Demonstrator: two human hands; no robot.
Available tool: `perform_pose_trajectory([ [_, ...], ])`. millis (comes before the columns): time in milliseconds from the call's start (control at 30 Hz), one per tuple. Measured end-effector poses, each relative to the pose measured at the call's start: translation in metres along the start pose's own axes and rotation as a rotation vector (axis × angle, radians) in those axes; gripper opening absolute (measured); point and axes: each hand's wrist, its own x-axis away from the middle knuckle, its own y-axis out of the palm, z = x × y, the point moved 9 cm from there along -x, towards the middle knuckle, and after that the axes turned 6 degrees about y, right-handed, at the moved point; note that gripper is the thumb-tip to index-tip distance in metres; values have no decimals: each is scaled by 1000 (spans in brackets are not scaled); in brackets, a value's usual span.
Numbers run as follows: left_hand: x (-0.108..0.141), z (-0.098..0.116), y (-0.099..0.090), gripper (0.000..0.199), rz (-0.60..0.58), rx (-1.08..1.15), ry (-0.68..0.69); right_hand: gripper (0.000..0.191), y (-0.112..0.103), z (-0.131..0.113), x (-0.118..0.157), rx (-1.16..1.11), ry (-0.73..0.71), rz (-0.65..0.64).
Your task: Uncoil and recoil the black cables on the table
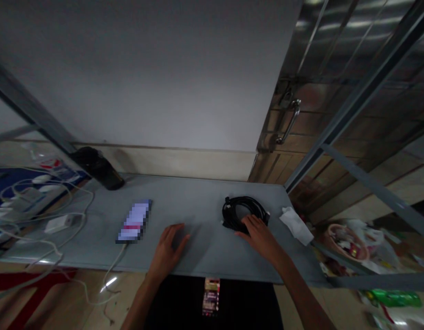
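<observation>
A coil of black cable [245, 200] lies on the right half of the grey tabletop [201, 192], its loops bundled into a ring with small light-coloured connectors at the edges. My right hand [260, 236] is at the near right side of this ring, fingers curled over the bundle and thumb on the near side. The part of the cable under my palm is hidden. My left hand [168, 250] is over the table's front middle, holding nothing, with thumb and fingers apart. Left of it lies a lit phone [134, 222] with a white cord [116, 261] plugged in.
A dark bottle [100, 169] lies tilted at the back left. White cords and a white adapter [58, 223] clutter the left side. White tissue [296, 225] is near the right edge. Metal posts [322, 146] frame the table. Another lit phone [211, 295] is on my lap.
</observation>
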Motion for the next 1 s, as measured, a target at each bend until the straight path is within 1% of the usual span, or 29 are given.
perform_pose_trajectory([
  [133,2,0,-3,45,16,45,-24,17,-2,7,-5,-40,67,-5],
  [200,1,0,-4,47,24,63,-30,20,-8,13,-7,-92,131,1],
  [300,0,0,-3,46,11,81,-27,28,-25,22,-11,-307,234,32],
  [400,1,1,-2,46,-5,95,-8,35,-48,26,-16,-526,303,98],
  [467,1,2,-1,46,-15,96,0,38,-61,28,-18,-581,329,153],
  [533,1,2,-1,46,-25,89,-3,40,-69,30,-19,-599,355,190],
  [667,1,2,-2,47,-18,86,-4,46,-71,36,-18,-588,419,225],
  [733,1,2,-3,46,-10,89,6,48,-72,36,-18,-609,420,248],
  [900,2,2,-2,43,-9,88,10,51,-77,34,-24,-812,414,268],
  [1000,3,0,0,45,-10,85,3,55,-87,34,-27,-848,410,306],
])
